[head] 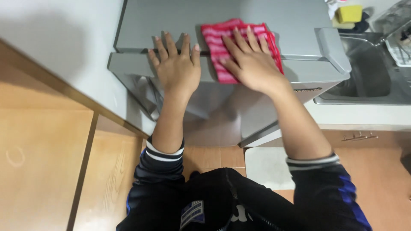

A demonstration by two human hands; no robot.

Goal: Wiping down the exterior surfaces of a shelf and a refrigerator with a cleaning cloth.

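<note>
Pressing a red striped cloth (222, 42) flat under the right hand (250, 64), fingers (239, 40) spread open atop a grey fridge (171, 17). Left hand (177, 68) just beside, fingers splayed, gripping nothing, palm on the fridge's front edge.

The right hand (250, 64) lies flat, fingers spread, on a red striped cloth (222, 47) atop a small grey fridge (180, 19). At its nine o'clock the left hand (176, 68) rests bare on the front edge. At two o'clock — a steel sink (368, 77) and a yellow sponge (348, 13).
</note>
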